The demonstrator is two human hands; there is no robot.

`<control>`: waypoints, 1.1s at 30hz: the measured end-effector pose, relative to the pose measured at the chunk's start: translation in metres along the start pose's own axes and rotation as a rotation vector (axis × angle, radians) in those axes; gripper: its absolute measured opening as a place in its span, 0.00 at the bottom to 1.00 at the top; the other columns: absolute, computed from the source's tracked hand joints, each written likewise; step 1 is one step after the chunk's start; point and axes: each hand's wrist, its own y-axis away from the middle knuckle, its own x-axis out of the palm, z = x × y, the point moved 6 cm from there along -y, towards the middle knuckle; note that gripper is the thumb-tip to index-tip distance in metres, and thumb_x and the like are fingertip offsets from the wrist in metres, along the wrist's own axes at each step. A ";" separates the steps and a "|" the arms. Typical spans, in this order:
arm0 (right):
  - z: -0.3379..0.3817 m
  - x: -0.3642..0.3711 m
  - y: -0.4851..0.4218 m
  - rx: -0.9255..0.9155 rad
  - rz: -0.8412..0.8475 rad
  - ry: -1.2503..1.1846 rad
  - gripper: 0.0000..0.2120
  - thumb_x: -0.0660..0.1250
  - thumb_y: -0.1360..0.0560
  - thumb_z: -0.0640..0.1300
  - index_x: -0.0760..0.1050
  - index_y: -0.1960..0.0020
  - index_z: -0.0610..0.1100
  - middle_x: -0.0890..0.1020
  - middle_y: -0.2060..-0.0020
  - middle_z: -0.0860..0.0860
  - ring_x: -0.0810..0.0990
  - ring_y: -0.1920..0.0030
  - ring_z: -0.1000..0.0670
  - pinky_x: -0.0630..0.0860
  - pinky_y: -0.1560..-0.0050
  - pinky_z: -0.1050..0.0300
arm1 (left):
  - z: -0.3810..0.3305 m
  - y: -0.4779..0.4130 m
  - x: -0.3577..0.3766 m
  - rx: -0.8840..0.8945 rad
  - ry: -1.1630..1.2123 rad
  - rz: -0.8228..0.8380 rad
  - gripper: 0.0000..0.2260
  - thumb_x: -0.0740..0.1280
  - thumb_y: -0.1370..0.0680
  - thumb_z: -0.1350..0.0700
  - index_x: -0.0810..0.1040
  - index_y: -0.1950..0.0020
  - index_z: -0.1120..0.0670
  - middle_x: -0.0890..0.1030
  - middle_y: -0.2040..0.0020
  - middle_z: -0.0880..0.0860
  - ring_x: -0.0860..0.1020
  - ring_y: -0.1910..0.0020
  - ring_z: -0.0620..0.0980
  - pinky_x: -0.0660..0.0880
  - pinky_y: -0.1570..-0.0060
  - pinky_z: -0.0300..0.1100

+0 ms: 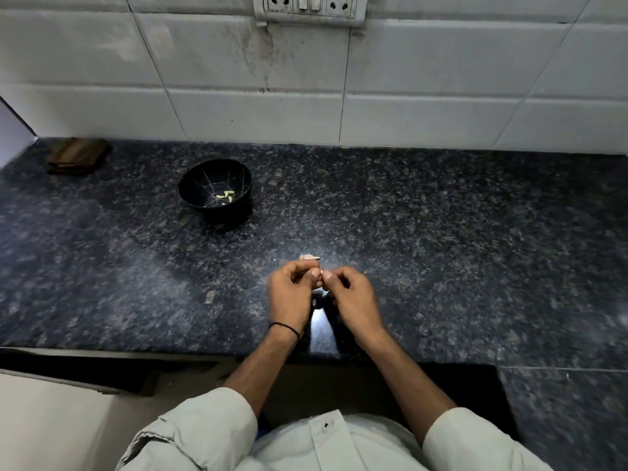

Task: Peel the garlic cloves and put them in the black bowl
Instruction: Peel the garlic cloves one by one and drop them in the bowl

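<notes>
Brown block back-L on counter; socket panel above.

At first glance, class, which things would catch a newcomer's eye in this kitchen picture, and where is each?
The left hand and right hand meet at the front middle of the dark speckled granite counter, pinching a small pale garlic clove between their fingertips. Behind them to the left stands a round black bowl holding a few pale peeled cloves.
</notes>
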 end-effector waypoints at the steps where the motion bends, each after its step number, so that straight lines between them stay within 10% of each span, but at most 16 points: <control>1: 0.000 -0.001 -0.001 0.006 -0.011 -0.005 0.08 0.67 0.20 0.46 0.79 0.57 0.46 0.84 0.62 0.52 0.80 0.61 0.55 0.75 0.58 0.59 | 0.000 0.000 0.001 0.019 -0.030 0.002 0.08 0.69 0.23 0.67 0.83 0.52 0.55 0.85 0.56 0.53 0.84 0.58 0.46 0.81 0.59 0.36; 13: 0.001 -0.007 -0.007 0.022 -0.020 -0.055 0.06 0.67 0.20 0.42 0.80 0.55 0.47 0.85 0.60 0.50 0.83 0.57 0.51 0.80 0.53 0.51 | -0.015 -0.003 0.004 0.289 -0.488 0.115 0.06 0.69 0.21 0.58 0.81 0.59 0.55 0.81 0.64 0.48 0.78 0.62 0.44 0.70 0.64 0.29; 19: 0.002 -0.009 -0.007 0.015 -0.034 -0.108 0.07 0.68 0.21 0.39 0.82 0.57 0.45 0.84 0.65 0.45 0.79 0.68 0.49 0.80 0.66 0.45 | -0.018 -0.001 0.009 0.390 -0.621 0.090 0.08 0.67 0.22 0.61 0.75 0.61 0.57 0.76 0.67 0.47 0.73 0.66 0.44 0.66 0.65 0.33; 33: -0.007 -0.007 -0.008 0.122 -0.201 -0.201 0.07 0.69 0.21 0.40 0.82 0.58 0.44 0.83 0.68 0.50 0.79 0.68 0.53 0.76 0.68 0.54 | -0.013 0.003 0.018 0.285 -0.602 0.029 0.07 0.67 0.21 0.58 0.79 0.59 0.54 0.80 0.64 0.47 0.77 0.63 0.46 0.70 0.62 0.38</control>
